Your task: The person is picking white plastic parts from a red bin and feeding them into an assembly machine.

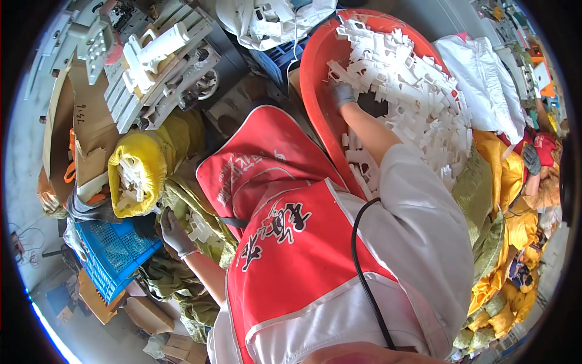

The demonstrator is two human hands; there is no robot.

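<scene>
My right hand, in a grey glove, reaches into a big red tub heaped with white pistol-shaped plastic parts. Its fingers look curled near the tub's inner wall, beside loose parts; what they hold, if anything, cannot be made out. Lower at the left, my gloved left hand has its fingers stretched out, with no part visible in it. It is just below a yellow sack whose mouth shows more white parts. Beside that hand lies an olive woven sack, with white pieces showing in it.
A bench machine carries a white pistol-shaped piece at upper left. Nearby are a cardboard box and a blue crate. White sacks flank the tub. At far right, another person's gloved hand shows near yellow sacks.
</scene>
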